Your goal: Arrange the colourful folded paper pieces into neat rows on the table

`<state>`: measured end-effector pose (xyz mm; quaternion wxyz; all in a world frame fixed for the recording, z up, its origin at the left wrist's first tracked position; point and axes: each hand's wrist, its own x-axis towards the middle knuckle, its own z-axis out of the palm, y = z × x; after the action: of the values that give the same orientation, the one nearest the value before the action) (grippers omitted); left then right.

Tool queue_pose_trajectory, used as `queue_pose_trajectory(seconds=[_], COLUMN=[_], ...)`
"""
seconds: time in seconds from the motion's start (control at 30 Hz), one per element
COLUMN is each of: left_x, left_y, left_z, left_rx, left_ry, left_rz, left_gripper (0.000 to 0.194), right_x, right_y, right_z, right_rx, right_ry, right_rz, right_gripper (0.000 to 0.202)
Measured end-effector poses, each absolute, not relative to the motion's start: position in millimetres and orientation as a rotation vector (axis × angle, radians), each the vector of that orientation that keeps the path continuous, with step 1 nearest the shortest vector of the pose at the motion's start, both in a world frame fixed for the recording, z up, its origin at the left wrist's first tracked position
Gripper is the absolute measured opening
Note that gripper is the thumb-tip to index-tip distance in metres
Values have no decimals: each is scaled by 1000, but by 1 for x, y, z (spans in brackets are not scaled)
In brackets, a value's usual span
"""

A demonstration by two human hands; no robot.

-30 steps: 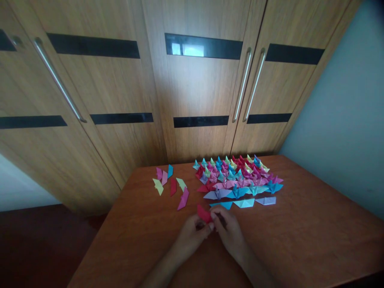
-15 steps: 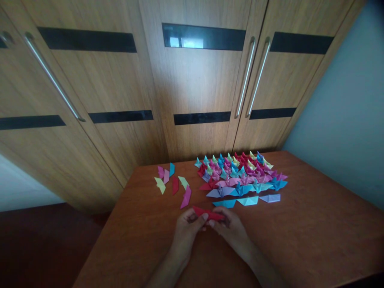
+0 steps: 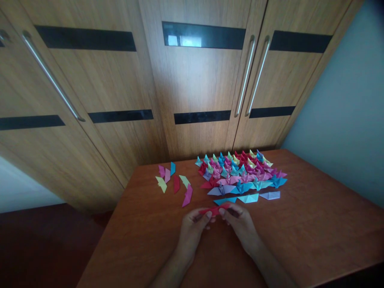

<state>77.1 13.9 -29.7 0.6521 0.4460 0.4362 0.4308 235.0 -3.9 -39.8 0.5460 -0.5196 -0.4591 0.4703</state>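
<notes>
Between my two hands is a red folded paper piece point(image 3: 215, 211), held just above the table near its middle. My left hand point(image 3: 194, 227) pinches its left end with thumb and fingers. At the other end, my right hand point(image 3: 239, 222) grips it the same way, thumb on the near face. Just beyond my hands lie a blue folded paper point(image 3: 225, 201), a mint folded paper point(image 3: 248, 198) and a lilac folded paper point(image 3: 269, 195) in a row. Behind them stand rows of paper cranes point(image 3: 240, 172) in many colours.
Several flat folded papers lie loosely to the left, among them a magenta one point(image 3: 187, 195), a red one point(image 3: 177, 184) and a yellow one point(image 3: 161, 184). The wooden table point(image 3: 306, 224) backs onto a wardrobe point(image 3: 198, 88) with metal handles. A pale wall point(image 3: 342, 108) rises at the right.
Both hands have shifted slightly right and a little away from me with the red paper. Its right end now tilts up more, and my right thumb has moved along it.
</notes>
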Motion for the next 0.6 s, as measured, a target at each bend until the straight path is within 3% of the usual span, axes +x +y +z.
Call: queue_pose_trajectory(seconds=[0.2,0.6], left_x=[77,81], left_y=[14,15], left_z=[-28,-32], left_rx=[1039,1154], left_ry=[976,1013], left_rz=[942,899], left_gripper=[26,25], right_x=[274,477], right_y=[-12,-26], right_z=[-41,-48], right_rx=[-1241,-1593], right_ry=[-949,-630], right_rz=[938,544], right_gripper=[25,39])
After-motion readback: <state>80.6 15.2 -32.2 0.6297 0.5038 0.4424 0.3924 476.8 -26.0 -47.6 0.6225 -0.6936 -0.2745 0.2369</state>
